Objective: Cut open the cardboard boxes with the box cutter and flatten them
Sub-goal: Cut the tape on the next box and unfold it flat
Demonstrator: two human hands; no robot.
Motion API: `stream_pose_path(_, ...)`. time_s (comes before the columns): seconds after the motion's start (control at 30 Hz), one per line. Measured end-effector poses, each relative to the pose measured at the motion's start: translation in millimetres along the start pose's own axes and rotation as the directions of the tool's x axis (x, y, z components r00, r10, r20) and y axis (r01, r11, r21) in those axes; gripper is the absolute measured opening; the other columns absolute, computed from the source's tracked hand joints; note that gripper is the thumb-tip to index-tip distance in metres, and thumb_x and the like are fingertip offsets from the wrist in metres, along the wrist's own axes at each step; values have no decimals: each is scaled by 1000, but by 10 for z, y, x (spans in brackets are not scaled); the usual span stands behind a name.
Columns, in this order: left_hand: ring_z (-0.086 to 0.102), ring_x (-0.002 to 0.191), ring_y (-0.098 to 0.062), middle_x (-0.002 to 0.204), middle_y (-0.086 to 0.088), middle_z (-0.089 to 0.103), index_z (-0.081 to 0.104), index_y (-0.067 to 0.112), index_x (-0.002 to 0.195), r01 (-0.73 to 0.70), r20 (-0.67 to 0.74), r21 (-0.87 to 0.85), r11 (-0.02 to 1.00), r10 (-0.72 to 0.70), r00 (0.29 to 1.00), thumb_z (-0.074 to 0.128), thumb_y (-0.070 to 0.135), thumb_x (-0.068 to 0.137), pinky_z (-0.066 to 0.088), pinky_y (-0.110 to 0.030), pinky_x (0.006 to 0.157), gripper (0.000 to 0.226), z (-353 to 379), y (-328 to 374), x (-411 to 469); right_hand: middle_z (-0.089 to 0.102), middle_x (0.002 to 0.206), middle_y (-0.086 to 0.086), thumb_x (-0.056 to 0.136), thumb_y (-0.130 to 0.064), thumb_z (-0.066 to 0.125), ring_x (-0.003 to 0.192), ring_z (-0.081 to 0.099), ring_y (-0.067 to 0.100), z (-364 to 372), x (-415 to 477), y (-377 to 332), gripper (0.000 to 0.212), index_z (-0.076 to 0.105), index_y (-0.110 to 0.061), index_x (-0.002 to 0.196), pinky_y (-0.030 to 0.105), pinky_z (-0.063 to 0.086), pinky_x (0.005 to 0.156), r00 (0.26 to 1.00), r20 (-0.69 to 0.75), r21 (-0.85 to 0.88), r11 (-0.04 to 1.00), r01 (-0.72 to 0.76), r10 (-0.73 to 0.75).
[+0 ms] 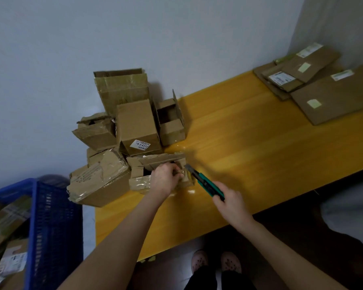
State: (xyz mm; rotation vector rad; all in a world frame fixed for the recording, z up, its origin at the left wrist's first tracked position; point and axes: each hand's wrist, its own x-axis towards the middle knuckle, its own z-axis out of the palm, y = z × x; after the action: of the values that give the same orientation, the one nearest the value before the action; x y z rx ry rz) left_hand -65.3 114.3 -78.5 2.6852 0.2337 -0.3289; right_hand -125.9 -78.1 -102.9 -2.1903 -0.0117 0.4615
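Cardboard boxes (132, 124) stand heaped at the left end of the desk (249, 143), against the wall. Several are open, with torn flaps and strips of clear tape, and one carries a white label. At the near side of the heap, close to the desk's front edge, lies a small open box (161, 160) with a ragged top flap. The left grip (165, 179) is clamped on this box, fingers curled over its right end and the forearm reaching in across the desk's front edge. The right grip (231, 203) is closed around the handle of the box cutter (204, 182), a green and black tool held above the desk top. Its blade is out and slants up and left toward the small box. The tip sits just beside the left fingers (179, 171), but I cannot tell whether it touches the cardboard.

At the desk's far right corner lie flattened boxes (323, 88), stacked and overlapping, some with pale labels. Beside the desk's left end, lower down, stands a blue crate (52, 218) holding more cardboard. Below the desk's front edge the person's two pink slippers (199, 261) show on the floor.
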Motion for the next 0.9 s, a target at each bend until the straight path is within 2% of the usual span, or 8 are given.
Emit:
stream_pose_path(0.17,60,88,-15,92,2,68,69,19,90,27,-57,-43,999,-29,998,68,24,88,51,-39,86,5,-9,33,-36,63,92,6,98,-19,42,53,46,7,-51,-23,-35,48,37,-21,146,17,35,42,999,39,-69,998,-3,6)
stream_pose_path(0.37,63,91,-19,88,3,67,65,23,82,31,-44,-20,999,-32,999,68,23,88,51,-41,84,6,15,67,-29,59,84,3,99,-19,41,54,49,10,-3,-123,-49,47,37,-18,145,20,39,44,998,64,-24,1000,-12,14)
stream_pose_path(0.47,63,89,-20,87,2,68,66,23,80,13,-32,-28,1000,-14,999,69,22,87,52,-43,85,7,47,118,-26,61,88,5,99,-19,41,52,47,8,3,-21,-51,47,37,-18,145,16,35,41,998,51,-38,999,-29,30)
stream_pose_path(0.57,63,86,-19,82,4,65,63,24,77,50,-43,-87,995,-54,998,69,20,86,54,-42,82,12,46,109,-10,62,90,7,99,-19,41,53,47,9,3,-2,-52,47,37,-18,145,17,35,42,998,59,-37,999,-32,34)
stream_pose_path(0.67,64,86,-19,81,5,64,62,24,76,49,-63,-103,994,-55,996,70,21,86,54,-40,80,14,42,101,14,59,79,3,98,-15,43,53,47,11,12,-16,-15,43,44,-16,141,19,36,43,998,46,81,995,-50,47)
stream_pose_path(0.73,62,86,-17,86,5,66,62,27,79,47,-78,-106,993,-55,995,69,26,87,53,-37,77,11,3,125,32,56,74,1,97,-11,45,55,49,12,28,95,37,37,52,-12,133,24,40,49,988,-60,243,962,-127,146)
stream_pose_path(0.8,60,86,-15,90,7,66,64,29,86,69,-71,-86,994,-75,995,66,32,89,52,-33,73,5,-49,147,71,58,83,4,98,-13,44,63,53,17,41,347,83,37,50,-10,134,26,44,54,952,-160,306,930,-205,263)
stream_pose_path(0.9,62,92,-16,97,5,69,69,25,96,107,-72,-177,978,-121,990,66,31,90,54,-35,79,9,-110,172,168,58,117,13,102,-14,37,96,59,29,110,794,90,46,31,-15,148,31,46,70,933,-133,207,930,-304,334)
